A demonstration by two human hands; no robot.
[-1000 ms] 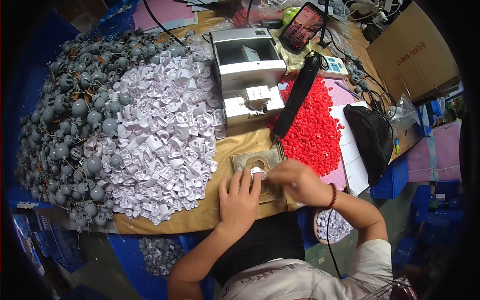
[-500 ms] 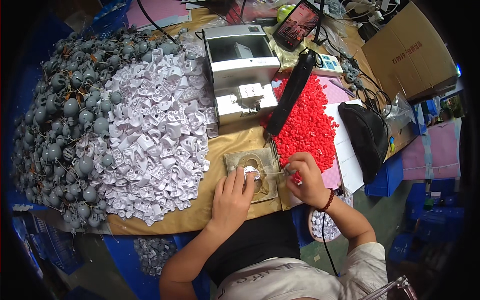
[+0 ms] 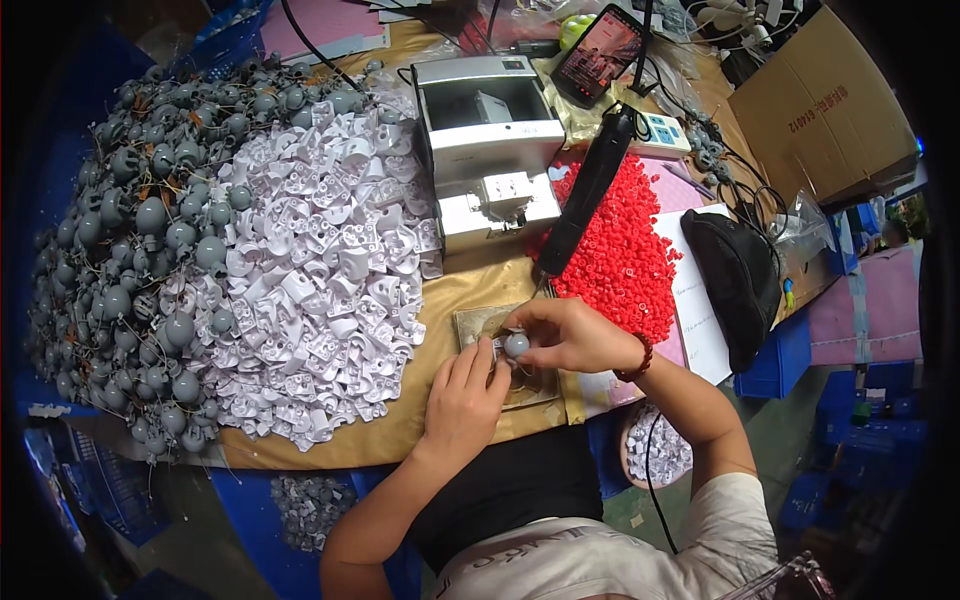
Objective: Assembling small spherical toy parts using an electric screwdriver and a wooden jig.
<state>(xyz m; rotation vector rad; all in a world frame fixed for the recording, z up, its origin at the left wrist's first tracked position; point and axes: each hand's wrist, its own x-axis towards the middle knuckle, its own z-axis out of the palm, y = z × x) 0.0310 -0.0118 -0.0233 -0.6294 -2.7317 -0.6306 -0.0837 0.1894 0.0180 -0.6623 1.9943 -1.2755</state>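
A square fixture block (image 3: 540,388) with a hollowed middle lies on the table in front of me. Over its hollow, my right hand (image 3: 572,338) pinches a small grey ball-shaped part (image 3: 516,345) between thumb and forefinger. My left hand (image 3: 466,396) lies against the block's left side, its fingers together and their tips holding a white plastic part (image 3: 498,343), mostly covered now by both hands. The grey part is right beside the white one; whether they touch I cannot tell.
Left of the block lie a heap of white plastic parts (image 3: 310,290) and a heap of grey ball parts with wires (image 3: 120,300). Behind stand a silver machine (image 3: 490,150), a black handheld tool (image 3: 590,190), red small pieces (image 3: 625,260) and a black pouch (image 3: 735,290).
My right hand has moved left from beside the red pieces, where it drew a thin strand, to over the block, and now pinches the grey ball part. My left hand has barely moved.
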